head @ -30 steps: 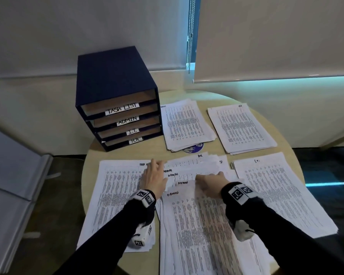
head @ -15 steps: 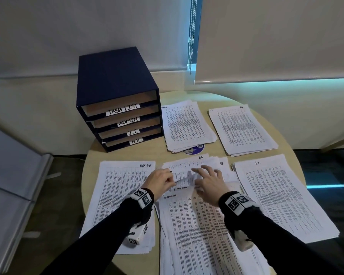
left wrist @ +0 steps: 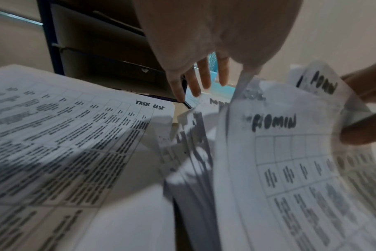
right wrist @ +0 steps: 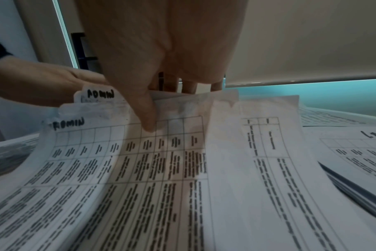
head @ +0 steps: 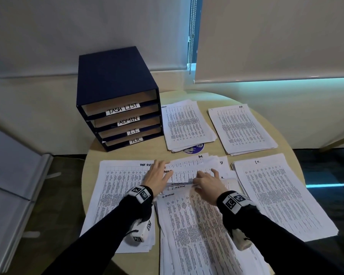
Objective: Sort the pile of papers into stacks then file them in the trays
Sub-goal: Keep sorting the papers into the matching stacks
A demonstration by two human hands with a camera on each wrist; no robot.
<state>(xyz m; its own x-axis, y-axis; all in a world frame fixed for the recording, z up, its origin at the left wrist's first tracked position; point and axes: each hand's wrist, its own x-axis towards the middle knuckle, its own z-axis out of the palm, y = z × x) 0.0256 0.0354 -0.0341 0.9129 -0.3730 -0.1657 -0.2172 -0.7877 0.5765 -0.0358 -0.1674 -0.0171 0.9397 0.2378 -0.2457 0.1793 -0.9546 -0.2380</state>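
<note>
Right hand [head: 206,183] has its thumb pinched onto the top edge of the sheets marked ADMIN [right wrist: 140,169], lifting them off the messy middle pile [head: 197,235], while the left hand [head: 157,176] lies flat with fingers spread wide on that pile's left edge. Sorted stacks sit around it on the round worktop [head: 125,154]: TASK LIST stack [head: 117,187] on the left, I.T. stack [head: 276,191] on the right, two more further back. Blue trays [head: 117,100] stand at the back left, slots labelled TASK LIST, ADMIN, I.T., H.R.

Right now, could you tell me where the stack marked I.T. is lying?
In the head view, the I.T. stack lies at the table's right edge, just right of the right hand.
</note>
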